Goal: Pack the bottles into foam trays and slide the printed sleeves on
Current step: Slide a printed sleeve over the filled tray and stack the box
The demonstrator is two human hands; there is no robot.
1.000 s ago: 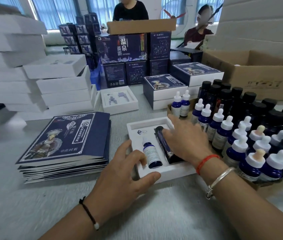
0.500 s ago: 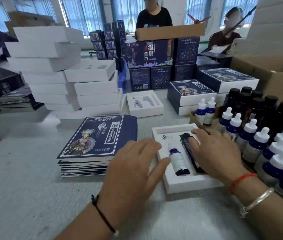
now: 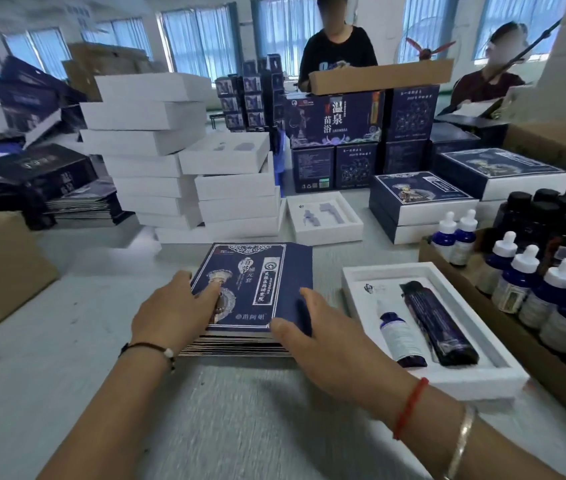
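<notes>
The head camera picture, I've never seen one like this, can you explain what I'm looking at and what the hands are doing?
There is no machine here: a camera worn on a person's head looks down at their own bare hands. The left hand and right hand rest on the top of a stack of flat dark blue printed sleeves on the grey table; neither has a firm grip yet. Beside it lies a white foam tray holding a small blue dropper bottle and a long dark tube. More white-capped blue bottles wait in a cardboard box at right.
</notes>
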